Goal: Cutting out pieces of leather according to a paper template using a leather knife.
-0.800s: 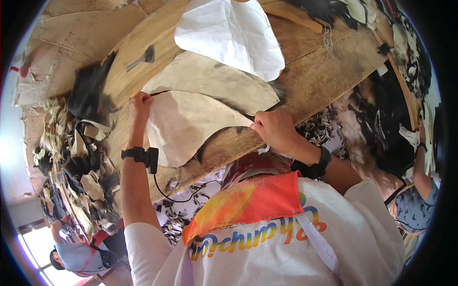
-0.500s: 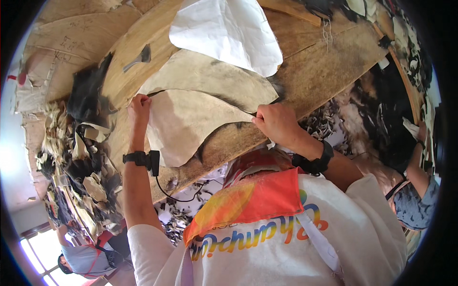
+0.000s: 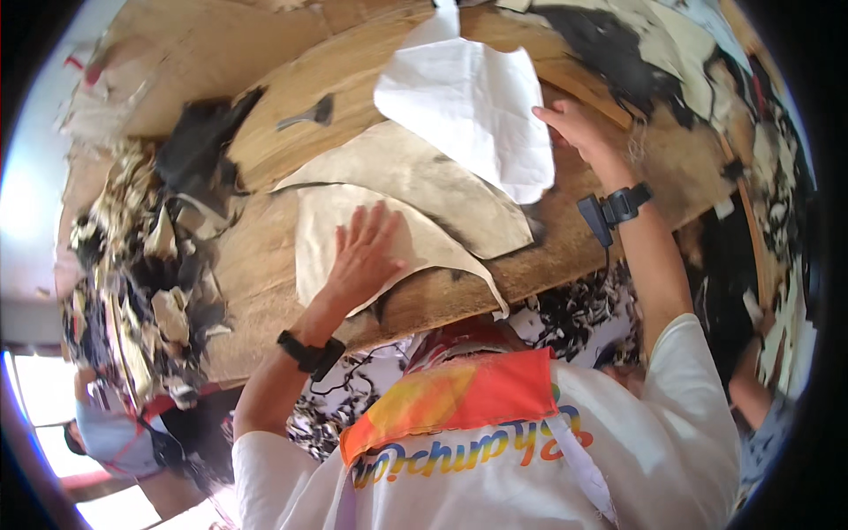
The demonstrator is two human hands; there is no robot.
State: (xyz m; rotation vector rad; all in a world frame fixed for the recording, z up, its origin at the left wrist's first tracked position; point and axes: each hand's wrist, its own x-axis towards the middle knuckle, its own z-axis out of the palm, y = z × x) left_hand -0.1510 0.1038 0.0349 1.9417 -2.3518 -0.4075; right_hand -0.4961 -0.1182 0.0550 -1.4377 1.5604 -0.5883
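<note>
Left hand (image 3: 360, 258) spread flat on pale hide (image 3: 422, 243), right hand (image 3: 579, 130) at edge of white sheet (image 3: 468, 102)

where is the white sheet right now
In the head view, the white sheet is near the top, just right of centre, partly over the farther cream hide piece, with the right hand at its right edge.

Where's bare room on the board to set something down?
Bare board lies between the scrap heap and the near piece; another patch separates the far piece from the right forearm. The middle is crowded: both pieces and the white sheet, with left hand on the near piece and right hand at the sheet's edge.
</note>
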